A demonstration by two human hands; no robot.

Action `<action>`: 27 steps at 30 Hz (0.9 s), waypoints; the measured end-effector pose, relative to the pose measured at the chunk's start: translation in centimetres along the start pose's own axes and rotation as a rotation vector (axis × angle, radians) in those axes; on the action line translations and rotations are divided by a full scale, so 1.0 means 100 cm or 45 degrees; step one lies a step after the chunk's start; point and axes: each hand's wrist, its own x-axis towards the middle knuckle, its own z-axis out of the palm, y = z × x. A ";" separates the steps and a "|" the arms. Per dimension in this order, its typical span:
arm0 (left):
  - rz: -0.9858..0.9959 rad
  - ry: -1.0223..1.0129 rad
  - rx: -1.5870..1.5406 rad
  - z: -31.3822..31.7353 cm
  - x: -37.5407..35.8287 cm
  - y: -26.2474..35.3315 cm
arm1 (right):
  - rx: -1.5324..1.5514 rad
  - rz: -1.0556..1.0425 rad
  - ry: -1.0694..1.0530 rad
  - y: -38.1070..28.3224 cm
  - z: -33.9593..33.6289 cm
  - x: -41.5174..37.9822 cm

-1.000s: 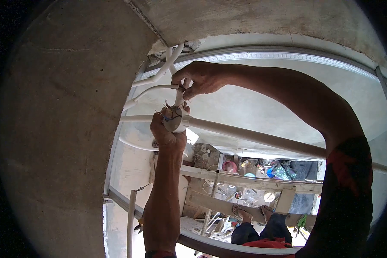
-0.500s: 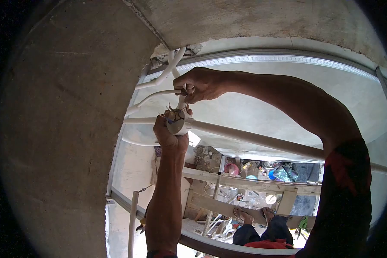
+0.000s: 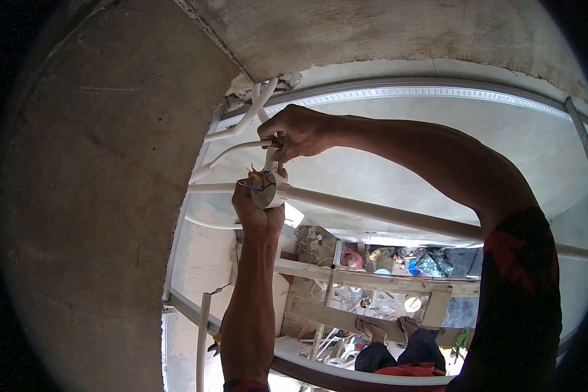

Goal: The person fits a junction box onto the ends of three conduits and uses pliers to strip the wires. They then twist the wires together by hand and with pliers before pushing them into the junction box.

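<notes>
My left hand [image 3: 258, 212] is wrapped from below around a round white junction box [image 3: 273, 196]. Several thin wires [image 3: 260, 178], some blue and some orange, stick out of its open face. Just above the box, my right hand [image 3: 297, 134] has its fingers closed at the end of a thin bent white conduit [image 3: 238, 147]. A short upright conduit [image 3: 272, 159] rises from the box to those same fingers, which partly hide where the two meet. From the box's right side a long white pipe [image 3: 385, 212] runs off to the right.
A concrete ceiling [image 3: 111, 196] lies close on the left. More conduits [image 3: 248, 117] come out of a broken corner above my hands. A metal ceiling channel [image 3: 398, 88] curves along the wall. My feet [image 3: 372, 328] stand on a plank [image 3: 333, 312] high above a cluttered floor.
My right hand has shifted slightly left and down, and its fingers now sit closer around the thin conduit's end. My left hand keeps its hold on the box.
</notes>
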 end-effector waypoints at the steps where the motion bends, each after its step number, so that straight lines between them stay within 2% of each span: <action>1: -0.002 -0.003 -0.002 0.006 -0.001 -0.001 | -0.004 0.001 0.001 0.000 -0.001 0.001; 9: 0.089 0.097 0.134 0.009 -0.003 -0.004 | -0.004 0.184 -0.106 -0.007 -0.004 0.000; 15: 0.032 -0.080 0.193 -0.002 0.000 0.001 | 0.087 0.152 -0.158 -0.008 -0.009 0.003; 19: 0.033 0.058 0.153 0.000 0.002 -0.001 | 0.270 0.012 -0.135 0.001 0.008 0.009; 22: 0.051 0.060 0.243 0.002 0.002 -0.001 | 0.058 0.114 -0.286 -0.008 0.001 0.010; 25: 0.065 0.161 0.230 0.008 0.000 -0.001 | 0.010 0.060 -0.319 -0.004 -0.002 0.015; 27: 0.066 0.116 0.233 0.005 0.001 0.000 | -0.011 0.044 -0.323 -0.001 -0.005 0.018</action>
